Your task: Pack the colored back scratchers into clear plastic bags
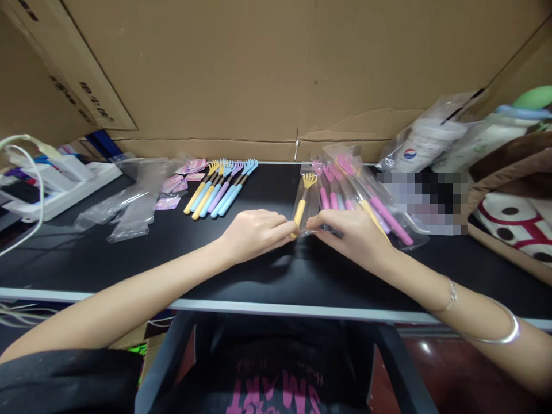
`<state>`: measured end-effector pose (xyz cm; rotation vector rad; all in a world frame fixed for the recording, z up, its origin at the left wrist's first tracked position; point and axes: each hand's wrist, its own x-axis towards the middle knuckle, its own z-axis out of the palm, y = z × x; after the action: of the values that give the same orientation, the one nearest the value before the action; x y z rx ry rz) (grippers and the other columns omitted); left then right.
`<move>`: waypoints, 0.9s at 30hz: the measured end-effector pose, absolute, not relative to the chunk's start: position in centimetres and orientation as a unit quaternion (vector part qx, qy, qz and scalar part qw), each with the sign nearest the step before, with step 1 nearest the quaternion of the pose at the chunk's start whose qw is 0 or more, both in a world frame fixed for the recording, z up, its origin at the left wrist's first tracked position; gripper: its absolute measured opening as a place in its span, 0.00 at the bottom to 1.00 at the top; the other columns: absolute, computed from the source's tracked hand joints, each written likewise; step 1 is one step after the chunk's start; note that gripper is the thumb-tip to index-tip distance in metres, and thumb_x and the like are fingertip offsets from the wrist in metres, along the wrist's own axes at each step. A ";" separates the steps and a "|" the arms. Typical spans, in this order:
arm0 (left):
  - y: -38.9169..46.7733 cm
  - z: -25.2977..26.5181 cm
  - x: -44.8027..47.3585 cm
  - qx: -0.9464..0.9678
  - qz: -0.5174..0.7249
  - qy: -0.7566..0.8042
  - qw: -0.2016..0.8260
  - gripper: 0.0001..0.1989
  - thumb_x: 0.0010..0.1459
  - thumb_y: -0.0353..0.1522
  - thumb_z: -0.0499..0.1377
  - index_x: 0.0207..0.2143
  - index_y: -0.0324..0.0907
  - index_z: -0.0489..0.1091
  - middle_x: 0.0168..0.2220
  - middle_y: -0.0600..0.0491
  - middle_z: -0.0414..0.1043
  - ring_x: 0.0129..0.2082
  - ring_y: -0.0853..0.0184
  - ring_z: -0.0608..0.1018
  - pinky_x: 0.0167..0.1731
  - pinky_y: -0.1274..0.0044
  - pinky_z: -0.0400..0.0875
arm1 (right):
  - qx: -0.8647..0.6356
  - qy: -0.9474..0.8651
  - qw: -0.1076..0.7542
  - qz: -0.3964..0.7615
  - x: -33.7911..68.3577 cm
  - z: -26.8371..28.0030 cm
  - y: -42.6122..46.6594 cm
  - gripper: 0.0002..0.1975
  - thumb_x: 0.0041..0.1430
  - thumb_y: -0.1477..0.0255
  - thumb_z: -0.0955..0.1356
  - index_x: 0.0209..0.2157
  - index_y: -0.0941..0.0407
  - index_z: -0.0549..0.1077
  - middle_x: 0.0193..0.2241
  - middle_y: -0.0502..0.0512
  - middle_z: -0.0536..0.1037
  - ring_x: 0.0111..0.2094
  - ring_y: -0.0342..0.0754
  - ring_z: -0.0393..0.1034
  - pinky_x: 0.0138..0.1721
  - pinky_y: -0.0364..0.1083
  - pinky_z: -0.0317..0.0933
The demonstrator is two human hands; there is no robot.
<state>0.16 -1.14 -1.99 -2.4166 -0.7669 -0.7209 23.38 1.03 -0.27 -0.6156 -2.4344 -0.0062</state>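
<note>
A yellow back scratcher (301, 208) with a claw-shaped head lies inside a clear plastic bag (313, 198). My left hand (261, 233) pinches the bag's near left corner by the handle end. At the near right corner, my right hand (351, 233) pinches the same bag between thumb and finger. Just beyond my right hand lies a pile of bagged back scratchers (390, 218) in pink, purple and yellow, partly hidden by that hand. Left of centre, several unbagged back scratchers (215, 190) in yellow, blue and purple lie side by side, claws pointing away.
Clear plastic bags (133, 198) and small pink cards (170, 185) lie on the left of the black table (172, 259). A white power strip (64, 192) stands farther left. At the right are a bagged cup (425, 144) and a brown bag (509, 164). Cardboard (259, 75) walls the back.
</note>
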 end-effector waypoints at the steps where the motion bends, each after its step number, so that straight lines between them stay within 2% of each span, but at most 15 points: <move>1: -1.1 -2.0 0.2 -0.886 -0.273 -0.277 0.254 0.13 0.68 0.36 0.51 0.33 0.42 0.71 0.25 0.58 0.74 0.25 0.74 0.76 0.25 0.80 0.63 | -0.233 -0.922 0.310 -0.001 23.4 -0.3 1.1 0.05 0.60 0.78 0.66 0.31 0.55 0.71 0.28 0.50 0.81 0.28 0.44 0.76 0.29 0.41 0.65; 8: -1.0 -1.8 0.1 -0.887 -0.300 -0.256 0.238 0.11 0.68 0.32 0.51 0.34 0.42 0.70 0.26 0.58 0.74 0.27 0.75 0.75 0.26 0.82 0.64 | -0.228 -0.925 0.305 0.002 23.5 -0.5 1.3 0.05 0.61 0.77 0.65 0.31 0.55 0.71 0.30 0.53 0.81 0.30 0.46 0.77 0.32 0.43 0.67; 12: -0.7 -1.8 -0.2 -0.881 -0.319 -0.290 0.197 0.11 0.67 0.39 0.53 0.39 0.42 0.70 0.30 0.56 0.76 0.30 0.73 0.76 0.28 0.82 0.64 | -0.217 -0.922 0.319 0.020 23.5 -0.5 1.3 0.05 0.60 0.78 0.65 0.31 0.55 0.70 0.32 0.54 0.81 0.32 0.46 0.77 0.34 0.44 0.69; 15: -0.5 -1.8 -0.5 -0.880 -0.322 -0.310 0.160 0.13 0.64 0.42 0.55 0.38 0.42 0.70 0.33 0.56 0.77 0.32 0.72 0.77 0.30 0.82 0.66 | -0.213 -0.920 0.325 0.038 23.4 -0.4 1.2 0.05 0.60 0.78 0.65 0.32 0.55 0.70 0.32 0.54 0.81 0.34 0.46 0.77 0.36 0.44 0.69; 27: -0.4 -1.8 -0.5 -0.886 -0.351 -0.260 0.155 0.11 0.67 0.34 0.53 0.32 0.41 0.69 0.31 0.54 0.77 0.32 0.72 0.76 0.32 0.82 0.68 | -0.196 -0.927 0.319 0.035 23.5 -0.2 1.0 0.06 0.59 0.80 0.65 0.32 0.56 0.71 0.33 0.56 0.80 0.35 0.48 0.76 0.37 0.45 0.69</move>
<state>-0.48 -0.44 -1.79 -2.5386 -0.7438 -1.0050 23.54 0.99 -0.20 -0.5167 -2.4367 0.0920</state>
